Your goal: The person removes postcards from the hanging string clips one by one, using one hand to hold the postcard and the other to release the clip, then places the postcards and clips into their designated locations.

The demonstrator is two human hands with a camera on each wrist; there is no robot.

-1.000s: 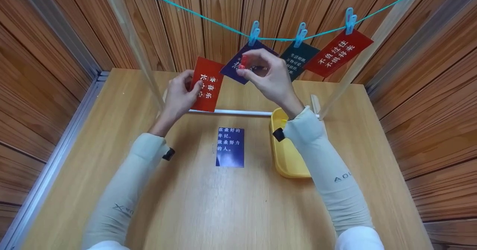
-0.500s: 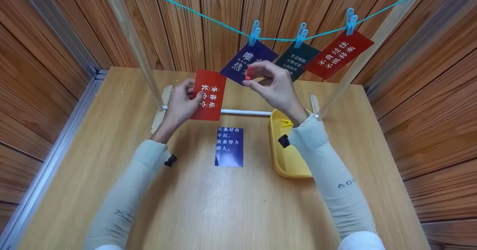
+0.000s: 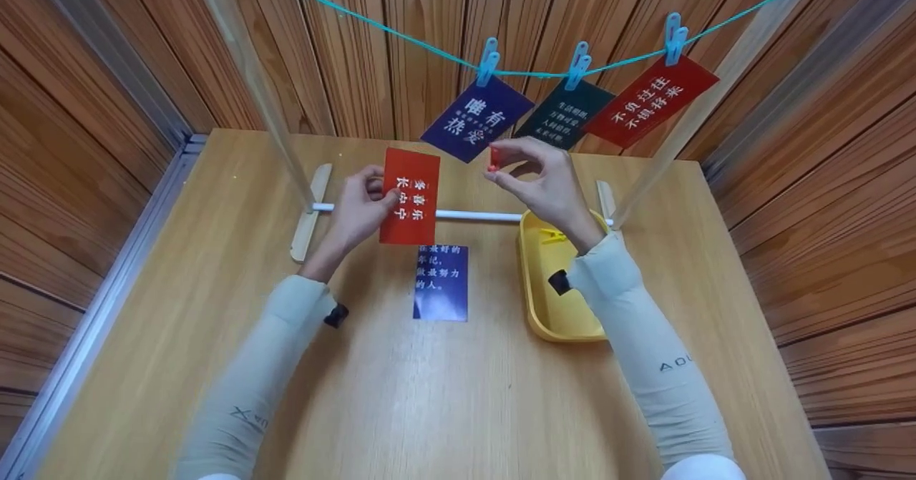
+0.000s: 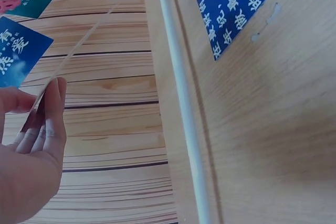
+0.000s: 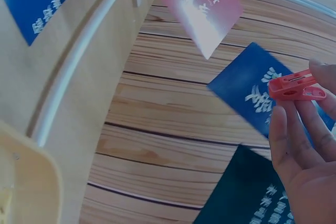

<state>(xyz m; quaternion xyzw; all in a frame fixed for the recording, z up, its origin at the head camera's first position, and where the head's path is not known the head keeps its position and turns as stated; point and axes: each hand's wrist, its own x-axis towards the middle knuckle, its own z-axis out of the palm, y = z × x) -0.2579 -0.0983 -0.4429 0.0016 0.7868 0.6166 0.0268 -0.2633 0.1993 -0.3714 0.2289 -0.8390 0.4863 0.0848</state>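
"Pinching what, that left hand?"

"A red card, raised to the left of the yellow tray. The thumb lies in front; the other fingers are mostly hidden behind the card."

"And the right hand?"

"Its thumb and fingertips grip a red clothespin, up near the tray's far left corner. The head view makes it tiny; the right wrist shows it better."

"In the tray?"

"Something yellow, too small to make out. A sleeve covers the right side."

"And the blue card?"

"Left of the tray, flat, cut off in both wrist views."
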